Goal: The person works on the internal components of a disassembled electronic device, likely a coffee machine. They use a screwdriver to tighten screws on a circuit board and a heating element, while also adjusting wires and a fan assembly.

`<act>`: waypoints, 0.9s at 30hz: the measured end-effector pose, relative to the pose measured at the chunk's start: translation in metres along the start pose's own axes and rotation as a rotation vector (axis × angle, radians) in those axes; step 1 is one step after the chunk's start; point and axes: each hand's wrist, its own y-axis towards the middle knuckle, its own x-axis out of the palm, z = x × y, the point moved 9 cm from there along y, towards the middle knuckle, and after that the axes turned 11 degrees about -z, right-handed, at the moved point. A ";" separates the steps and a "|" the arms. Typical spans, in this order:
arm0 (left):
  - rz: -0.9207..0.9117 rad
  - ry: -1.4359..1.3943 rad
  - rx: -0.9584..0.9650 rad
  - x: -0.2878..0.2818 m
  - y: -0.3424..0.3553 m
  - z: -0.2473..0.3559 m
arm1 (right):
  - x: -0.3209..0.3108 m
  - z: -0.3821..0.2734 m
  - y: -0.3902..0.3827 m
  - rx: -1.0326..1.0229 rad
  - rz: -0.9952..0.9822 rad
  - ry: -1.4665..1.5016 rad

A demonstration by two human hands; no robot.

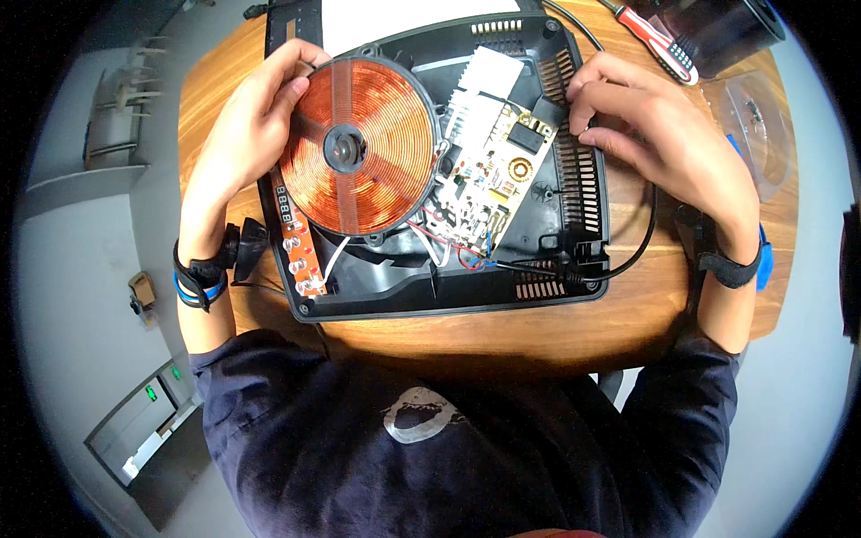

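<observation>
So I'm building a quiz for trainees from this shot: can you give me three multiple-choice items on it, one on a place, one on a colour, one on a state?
1. Where does the screwdriver lie?
A. on the table beyond the right hand
B. inside the casing
C. on the floor

2. What colour is the round coil?
A. blue
B. copper orange
C. white

3. What state is the black casing in?
A. closed
B. open, with the circuit board showing
C. upside down

Key: 1 A, it lies on the wooden table past the right hand. 2 B, its windings are copper orange under the left hand. 3 B, the circuit board lies bare beside the coil.
</observation>
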 end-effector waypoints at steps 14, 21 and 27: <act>0.030 -0.142 0.013 0.007 0.008 -0.003 | 0.003 -0.019 0.035 0.087 -0.005 -0.363; 0.084 -0.199 0.038 0.005 -0.003 0.047 | 0.027 0.000 0.054 0.115 -0.140 -0.245; 0.095 -0.144 -0.055 -0.002 0.001 0.044 | 0.030 0.000 0.062 0.118 -0.220 -0.222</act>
